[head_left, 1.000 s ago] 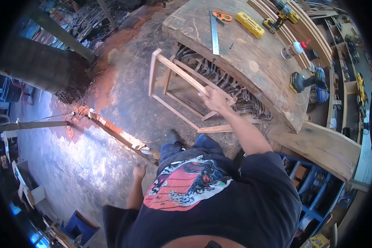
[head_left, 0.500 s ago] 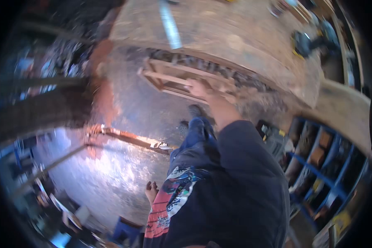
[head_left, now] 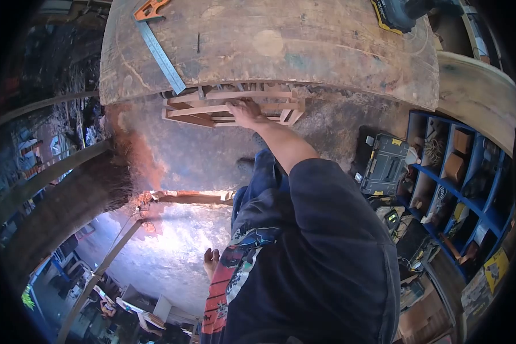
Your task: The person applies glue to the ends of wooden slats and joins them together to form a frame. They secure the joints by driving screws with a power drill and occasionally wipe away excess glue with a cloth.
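My right hand (head_left: 245,112) is closed around a slat of a slender wooden frame (head_left: 198,110), made of several thin strips joined at the ends. The frame is held low, against or just below the front edge of the workbench (head_left: 327,63); whether it touches the bench cannot be told. My left hand (head_left: 211,262) hangs at my side by the patterned part of my clothing, its fingers loosely bent and apart, with nothing seen in it. On the bench top lie a try square (head_left: 160,57) with an orange handle and a thin dark nail-like piece (head_left: 198,43).
A yellow-and-black power tool (head_left: 395,16) rests at the bench's far right. To the right stand a dark tool case (head_left: 386,163) and a blue shelf unit (head_left: 461,198) full of parts. A wooden post (head_left: 100,269) and a floor beam (head_left: 195,198) are at left.
The wooden frame in my right hand has gone from slanted to nearly in line with the bench edge. The view has turned and sharpened. My left hand still hangs down.
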{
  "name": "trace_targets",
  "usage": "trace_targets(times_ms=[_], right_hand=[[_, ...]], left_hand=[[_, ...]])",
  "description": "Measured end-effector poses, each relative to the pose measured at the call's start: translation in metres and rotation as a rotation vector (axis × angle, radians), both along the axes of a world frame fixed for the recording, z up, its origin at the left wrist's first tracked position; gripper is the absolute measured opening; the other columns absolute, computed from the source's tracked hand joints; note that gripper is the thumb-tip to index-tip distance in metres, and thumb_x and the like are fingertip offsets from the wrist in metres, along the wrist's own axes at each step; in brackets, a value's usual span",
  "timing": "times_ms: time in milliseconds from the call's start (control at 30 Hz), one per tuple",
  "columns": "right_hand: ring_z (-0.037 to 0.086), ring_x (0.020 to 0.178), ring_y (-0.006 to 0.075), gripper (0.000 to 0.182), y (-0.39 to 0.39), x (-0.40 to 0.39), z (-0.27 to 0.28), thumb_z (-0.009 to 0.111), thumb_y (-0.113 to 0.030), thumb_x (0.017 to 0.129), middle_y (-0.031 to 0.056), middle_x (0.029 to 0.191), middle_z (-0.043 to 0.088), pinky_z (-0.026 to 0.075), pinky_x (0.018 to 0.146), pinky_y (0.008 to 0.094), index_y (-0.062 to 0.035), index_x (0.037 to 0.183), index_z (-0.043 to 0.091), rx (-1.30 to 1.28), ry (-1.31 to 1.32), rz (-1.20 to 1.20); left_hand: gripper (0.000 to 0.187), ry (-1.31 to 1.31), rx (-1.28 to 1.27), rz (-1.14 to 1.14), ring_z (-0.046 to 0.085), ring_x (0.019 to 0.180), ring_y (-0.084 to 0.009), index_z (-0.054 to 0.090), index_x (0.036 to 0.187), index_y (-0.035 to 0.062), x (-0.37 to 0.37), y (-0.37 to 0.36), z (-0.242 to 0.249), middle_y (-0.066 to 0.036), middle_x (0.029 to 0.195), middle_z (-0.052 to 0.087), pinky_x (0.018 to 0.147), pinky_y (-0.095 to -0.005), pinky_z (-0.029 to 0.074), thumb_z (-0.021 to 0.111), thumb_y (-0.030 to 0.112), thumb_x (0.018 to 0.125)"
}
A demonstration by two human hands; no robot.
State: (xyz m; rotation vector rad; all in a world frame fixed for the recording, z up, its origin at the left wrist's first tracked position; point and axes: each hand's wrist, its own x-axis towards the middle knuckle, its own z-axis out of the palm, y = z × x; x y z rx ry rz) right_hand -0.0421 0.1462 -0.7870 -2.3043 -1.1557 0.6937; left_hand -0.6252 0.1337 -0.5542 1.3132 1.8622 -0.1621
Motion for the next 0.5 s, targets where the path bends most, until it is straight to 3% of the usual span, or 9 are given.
trace_targets(times_ms=[67,167,267,333,400,467,500], right_hand=[[0.065,0.117,0.0347,0.037,0.005,0.005,0.007,0.061,-0.017,0.091,0.0133,0.123,0.069,0.052,0.095,0.0489,-0.0095,0.126,0.06,-0.035,-0.008,0.025],[0.068,0.113,0.0345,0.029,0.004,0.009,0.039,0.053,-0.017,0.095,0.0159,0.116,0.072,0.052,0.095,0.0495,-0.0098,0.122,0.062,0.006,0.009,0.021],[0.066,0.116,0.035,0.032,0.008,0.014,0.04,0.055,-0.016,0.093,0.0168,0.12,0.07,0.051,0.096,0.049,-0.0082,0.124,0.061,-0.065,0.143,0.01],[0.062,0.123,0.0331,0.036,0.013,0.014,0.021,0.055,-0.013,0.092,0.017,0.127,0.067,0.048,0.102,0.0476,-0.0079,0.126,0.061,0.015,0.038,0.036],[0.059,0.126,0.0323,0.039,0.014,0.0,0.005,0.054,-0.01,0.092,0.0163,0.132,0.065,0.044,0.107,0.0463,-0.008,0.13,0.061,0.078,-0.072,-0.025],[0.057,0.128,0.033,0.045,0.007,-0.009,0.0,0.055,-0.01,0.091,0.0154,0.134,0.065,0.041,0.111,0.046,-0.0083,0.135,0.059,-0.048,-0.134,-0.059],[0.053,0.133,0.0342,0.049,0.006,-0.014,-0.006,0.057,-0.011,0.09,0.0146,0.136,0.063,0.037,0.114,0.0455,-0.0104,0.139,0.058,0.015,-0.109,-0.116]], left_hand=[[0.06,0.087,0.034,-0.079,0.058,0.075,-0.013,0.056,0.137,-0.0058,0.029,0.008,0.012,-0.008,0.093,0.07,0.064,-0.0313,0.049,0.074,0.032,0.094],[0.061,0.083,0.037,-0.093,0.057,0.074,-0.0128,0.058,0.136,-0.0046,0.067,0.019,0.033,-0.009,0.096,0.07,0.062,-0.0316,0.048,0.075,0.034,0.093],[0.06,0.002,0.007,-0.185,0.061,0.075,-0.0151,0.06,0.134,-0.0041,0.033,0.035,0.005,-0.011,0.097,0.072,0.064,-0.0319,0.05,0.075,0.036,0.093],[0.061,-0.059,0.089,-0.239,0.066,0.077,-0.0182,0.06,0.134,-0.0043,-0.04,0.051,-0.053,-0.013,0.097,0.073,0.067,-0.0329,0.054,0.076,0.038,0.092],[0.063,0.026,0.096,-0.465,0.07,0.084,-0.0214,0.061,0.133,-0.0041,-0.068,0.072,-0.067,-0.015,0.098,0.074,0.073,-0.0343,0.057,0.077,0.04,0.091],[0.063,-0.002,0.035,-0.376,0.071,0.089,-0.022,0.062,0.133,-0.0025,-0.063,0.084,-0.058,-0.015,0.1,0.075,0.078,-0.0356,0.057,0.078,0.041,0.09],[0.063,0.018,0.035,-0.355,0.071,0.091,-0.0232,0.062,0.133,-0.0021,-0.061,0.094,-0.055,-0.016,0.102,0.075,0.08,-0.0369,0.057,0.078,0.041,0.09]])
